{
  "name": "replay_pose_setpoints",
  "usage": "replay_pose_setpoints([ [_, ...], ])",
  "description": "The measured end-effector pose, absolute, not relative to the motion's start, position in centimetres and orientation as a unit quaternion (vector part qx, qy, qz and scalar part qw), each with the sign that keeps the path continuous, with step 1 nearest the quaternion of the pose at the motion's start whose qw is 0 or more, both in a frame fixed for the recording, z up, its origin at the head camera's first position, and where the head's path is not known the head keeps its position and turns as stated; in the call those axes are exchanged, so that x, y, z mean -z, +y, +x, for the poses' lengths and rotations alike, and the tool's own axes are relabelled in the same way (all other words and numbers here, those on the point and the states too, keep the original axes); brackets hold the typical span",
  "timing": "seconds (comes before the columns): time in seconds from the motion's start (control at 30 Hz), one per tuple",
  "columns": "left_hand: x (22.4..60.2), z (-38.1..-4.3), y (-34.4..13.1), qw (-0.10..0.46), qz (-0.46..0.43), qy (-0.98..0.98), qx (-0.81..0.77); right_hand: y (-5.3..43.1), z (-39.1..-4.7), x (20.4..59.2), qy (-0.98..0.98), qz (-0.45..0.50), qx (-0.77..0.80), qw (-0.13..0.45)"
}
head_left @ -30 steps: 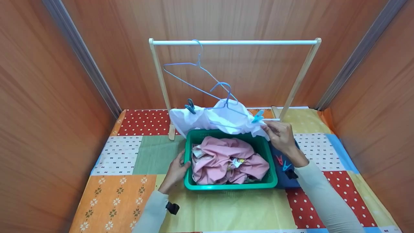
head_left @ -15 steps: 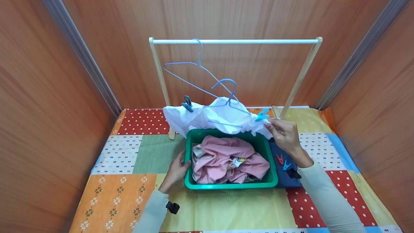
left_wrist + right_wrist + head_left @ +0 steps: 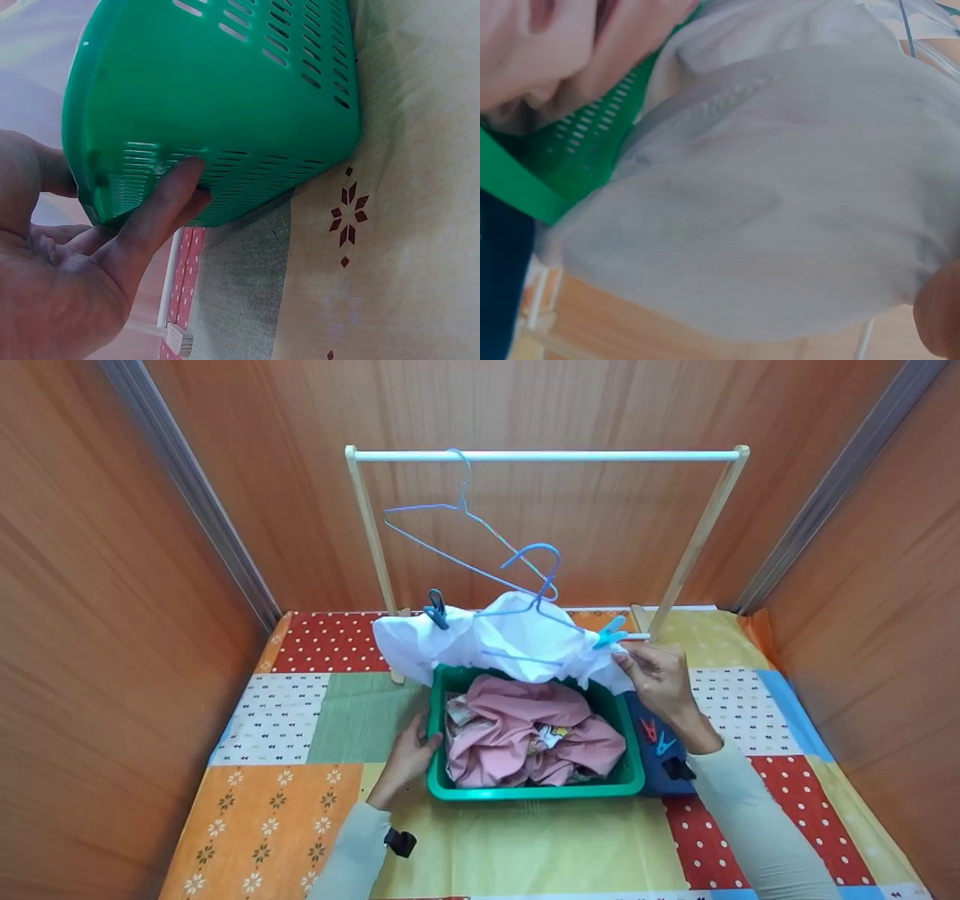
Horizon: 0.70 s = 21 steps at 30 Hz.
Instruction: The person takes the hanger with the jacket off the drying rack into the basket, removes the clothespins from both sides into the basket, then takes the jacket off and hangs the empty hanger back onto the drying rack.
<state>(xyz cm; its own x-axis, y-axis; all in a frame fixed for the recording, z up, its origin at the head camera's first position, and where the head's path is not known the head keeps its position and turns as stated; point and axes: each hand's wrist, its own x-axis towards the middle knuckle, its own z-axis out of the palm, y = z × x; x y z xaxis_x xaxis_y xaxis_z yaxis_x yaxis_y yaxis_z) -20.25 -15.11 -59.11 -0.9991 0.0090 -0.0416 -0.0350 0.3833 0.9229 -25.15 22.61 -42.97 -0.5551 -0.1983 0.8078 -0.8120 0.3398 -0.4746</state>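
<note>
My right hand (image 3: 656, 682) pinches the right edge of a white garment (image 3: 517, 626), its thumb also showing at the cloth in the right wrist view. The garment is on a blue wire hanger (image 3: 538, 598) whose hook points up, off the rod. A dark clothespin (image 3: 436, 611) is clipped at the garment's left, and a light blue clothespin (image 3: 610, 633) at its right, beside my fingers. The cloth overlaps the far rim of a green basket (image 3: 536, 793). My left hand (image 3: 407, 754) grips the basket's left rim, fingers along the slotted outer wall. Crumpled pink cloth (image 3: 517, 720) fills the basket.
Behind stands a wooden rack with a white rod (image 3: 600, 457); another wire hanger (image 3: 427, 540) hangs from it. Right of the basket, a red clothespin (image 3: 648, 729) and a blue clothespin (image 3: 664, 745) lie on a dark blue surface (image 3: 660, 780). Wood panels (image 3: 885, 585) enclose the patchwork cloth.
My right hand has shifted slightly right, carrying the white garment and its hanger; the garment rose a little, then dropped slightly. My left hand stays on the basket rim.
</note>
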Motion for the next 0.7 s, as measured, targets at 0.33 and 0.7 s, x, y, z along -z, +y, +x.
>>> replay_pose_setpoints([
  [0.33,59.3,-20.5,-15.2,0.005,0.03,0.833,-0.552,23.0,-24.9,44.5,-0.792,0.324,-0.451,0.254],
  [0.7,59.3,-20.3,-15.1,0.005,0.011,0.829,-0.559,24.7,-27.9,49.5,-0.821,0.283,-0.444,0.222],
])
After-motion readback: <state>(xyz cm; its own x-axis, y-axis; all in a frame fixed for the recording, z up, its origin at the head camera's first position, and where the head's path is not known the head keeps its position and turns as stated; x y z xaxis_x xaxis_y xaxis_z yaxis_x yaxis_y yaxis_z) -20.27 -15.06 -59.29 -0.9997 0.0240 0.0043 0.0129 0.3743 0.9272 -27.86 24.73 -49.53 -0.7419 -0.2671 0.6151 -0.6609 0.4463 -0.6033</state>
